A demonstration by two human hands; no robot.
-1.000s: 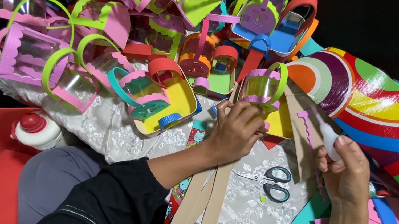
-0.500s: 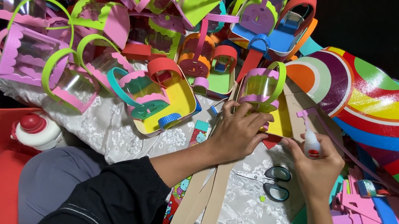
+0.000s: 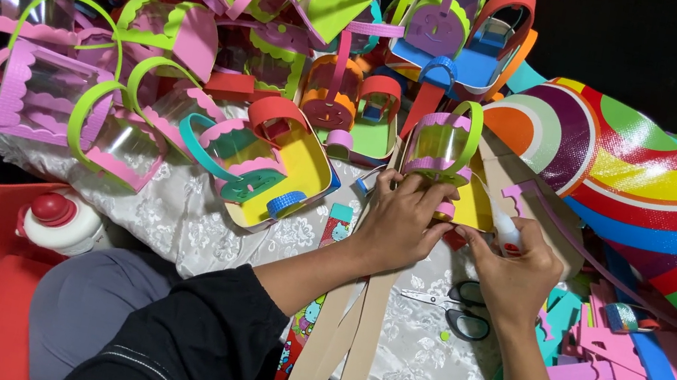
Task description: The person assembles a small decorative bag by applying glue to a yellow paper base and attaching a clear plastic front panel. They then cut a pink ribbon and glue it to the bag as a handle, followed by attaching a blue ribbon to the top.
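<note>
Since the earlier frame, the right hand (image 3: 516, 279) has come in from the right side and now sits just beside the left hand (image 3: 397, 223), so both hands meet at the same small basket (image 3: 443, 166).

The basket is made of a clear window with purple scalloped bands, a green handle and a yellow base, and it stands on the white lace cloth (image 3: 194, 230) in front of the big pile of finished baskets (image 3: 199, 38). The left hand is closed around its lower edge, with the fingers curled on the purple band. The right hand grips a small white glue bottle (image 3: 504, 227), its tip turned toward the yellow base; whether the tip really touches the foam I cannot tell, because the fingers cover that place.

To do this gluing well, I think the left hand should keep the band pressed flat and steady, and the bottle should be squeezed gently so that only a thin line comes out along the seam.

Scissors (image 3: 456, 306) lie on the cloth just below the right hand, and a red-capped bottle (image 3: 63, 219) lies far left.
</note>
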